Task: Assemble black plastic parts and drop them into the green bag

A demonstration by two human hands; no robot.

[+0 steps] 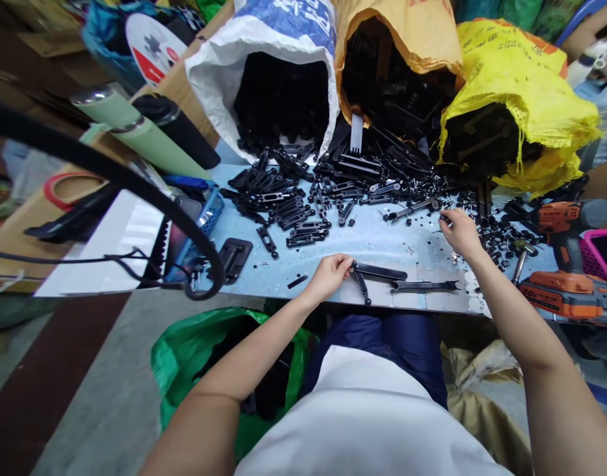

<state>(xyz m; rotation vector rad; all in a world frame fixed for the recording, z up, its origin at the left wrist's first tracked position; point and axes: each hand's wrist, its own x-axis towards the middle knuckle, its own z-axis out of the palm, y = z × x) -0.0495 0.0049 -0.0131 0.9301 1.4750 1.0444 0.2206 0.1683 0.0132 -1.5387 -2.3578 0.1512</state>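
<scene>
1. The left hand (329, 274) pinches one end of a black hinged bracket (383, 276) that lies flat on the pale blue table (383, 241), near its front edge. Thumb and fingers are closed on that end.

2. The right hand (459, 231) reaches further back and to the right, fingertips drawn together over a scatter of small black pieces (496, 241). Whether it already holds one I cannot tell; the piece would be too small to see.

3. The bracket is several thin flat bars joined at pivots, one short leg splaying down toward the table edge. It looks like moulded plastic: light, stiff along each bar, loose at the joints. It would likely swing open if lifted by one end, so a hold near a pivot seems steadier.

4. The finish looks smooth and slightly glossy, so a firm pinch across the flat faces should suit better than a grip on the narrow edges.

5. The small pieces look light, easily rolled or knocked away, and best picked up with fingertips.

6. A heap of similar black bars (293, 205) spills from three woven sacks: white (264, 46), tan (412, 33), yellow (522, 79).

7. An orange drill (566, 264) lies at the right, a green bag (194, 350) sits below the table.
</scene>
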